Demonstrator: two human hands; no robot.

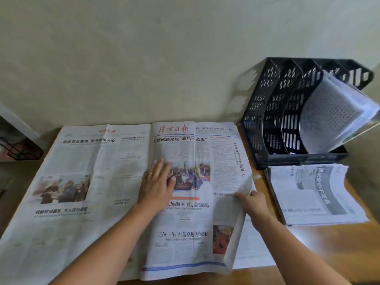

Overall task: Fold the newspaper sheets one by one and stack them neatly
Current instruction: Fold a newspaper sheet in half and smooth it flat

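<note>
An open newspaper sheet [92,182] lies spread across the wooden table, two pages wide, with a red masthead at the top of its right page. My left hand [158,182] lies flat on it near the centre fold, fingers straight, a ring on one finger. My right hand [251,204] pinches the sheet's right edge, which is lifted and curled up off the table. More sheets lie under that lifted edge. A stack of folded newspapers [312,194] sits on the table to the right.
A black plastic file rack [273,112] stands at the back right against the wall, with papers leaning in its right slot. A white shelf with a black wire basket [22,149] is at the left edge. Bare wooden table [329,247] shows at front right.
</note>
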